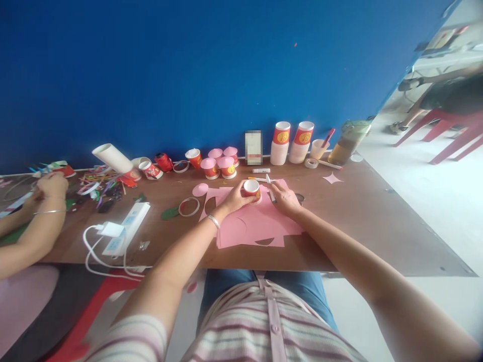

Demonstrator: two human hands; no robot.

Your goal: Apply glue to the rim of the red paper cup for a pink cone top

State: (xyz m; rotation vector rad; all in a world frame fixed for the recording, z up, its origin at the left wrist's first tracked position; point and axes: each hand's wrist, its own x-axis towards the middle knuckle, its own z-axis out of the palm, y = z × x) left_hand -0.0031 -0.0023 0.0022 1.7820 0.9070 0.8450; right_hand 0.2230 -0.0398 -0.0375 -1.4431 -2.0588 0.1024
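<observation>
My left hand [237, 198] is wrapped round a small red paper cup [251, 191] with a white rim, held upright over pink paper sheets [234, 234] with cut-out shapes. Its open mouth faces up. Just to the right, my right hand [286, 199] is closed on a slim white tool [268, 179] whose tip points up toward the wall; its kind is unclear. Dark scissors handles [300, 197] show partly behind this hand. A pink paper disc [200, 189] lies left of the sheets. Farther back stand several red cups with pink cone tops [226, 163].
Two cup stacks [282, 136], a phone [253, 148] and a drink container [350, 141] stand along the blue wall. A tape roll [188, 206] and power strip [128, 229] lie left. A co-worker's hands [53, 186] work at far left.
</observation>
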